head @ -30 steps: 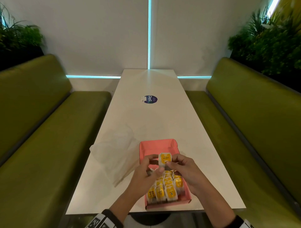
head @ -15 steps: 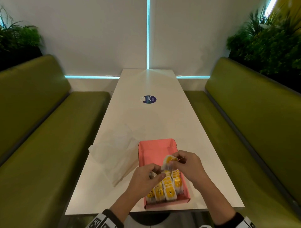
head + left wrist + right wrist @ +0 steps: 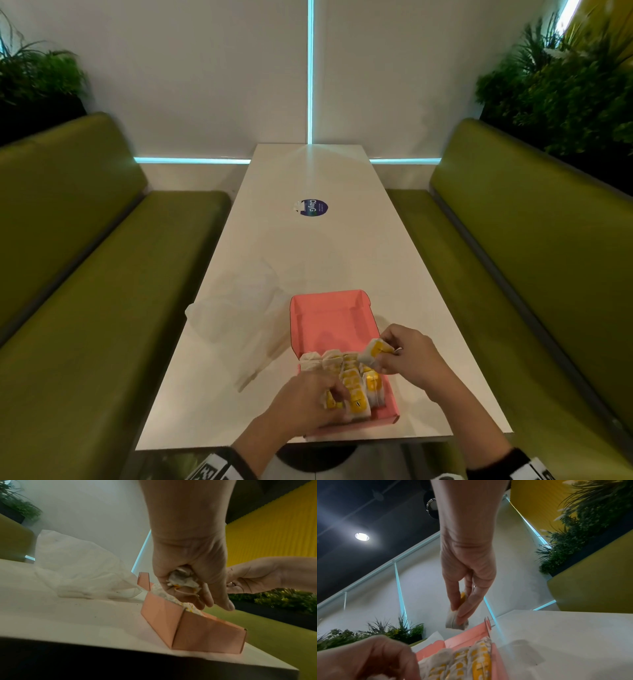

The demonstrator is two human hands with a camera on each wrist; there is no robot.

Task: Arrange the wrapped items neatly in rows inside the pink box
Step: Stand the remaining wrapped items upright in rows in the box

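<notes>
At the near end of a long white table [image 3: 318, 260], we are filling an open pink cardboard box [image 3: 329, 318] with small white-and-yellow wrapped items [image 3: 356, 383], which already stand in rows across its near half. Our right hand [image 3: 407, 353] pinches one wrapped item [image 3: 374, 353] between thumb and fingertips above the box's right wall, at about 3 o'clock from the packed rows. Our left hand [image 3: 305, 401] is curled around another crumpled white packet [image 3: 182, 580] at the rows' 8 o'clock corner.

We judge the step in hand to be seating the next piece. The move ahead calls for lowering the right hand's item upright at the far end of the right-hand row, square to its neighbours.

The box's far half, toward 12 o'clock, lies bare, leaving room to extend the rows. A crumpled clear plastic bag [image 3: 239, 308] lies at 10 o'clock, just beside the box. The box's near wall sits close to the table's edge, so a hard push toward 6 o'clock risks sliding it off.
</notes>
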